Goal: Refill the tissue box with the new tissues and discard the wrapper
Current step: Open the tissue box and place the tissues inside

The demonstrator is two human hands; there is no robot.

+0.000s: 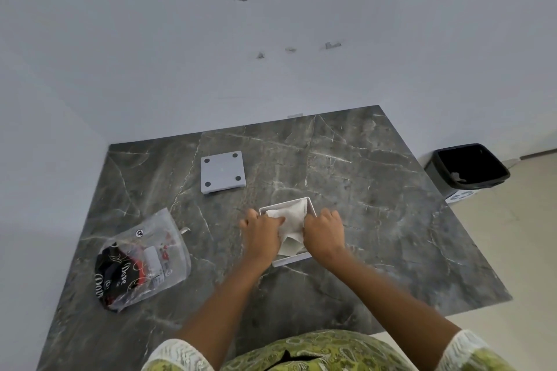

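- Left hand (261,230) and right hand (324,232): both pressing on the tissues (291,217) inside the open tissue box (312,205).
- Wrapper (141,259): empty, lying on the table (376,190), left.
- Bin (467,169): on the floor, right.

White script "Dove" on the clear plastic wrapper (141,262), printed twice.

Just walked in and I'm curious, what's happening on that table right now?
A person is pressing white tissues into an open white tissue box with the left hand and right hand. The box's grey base plate lies apart, farther back on the marble table. The empty plastic wrapper sits to the left, not yet in the black bin on the floor.
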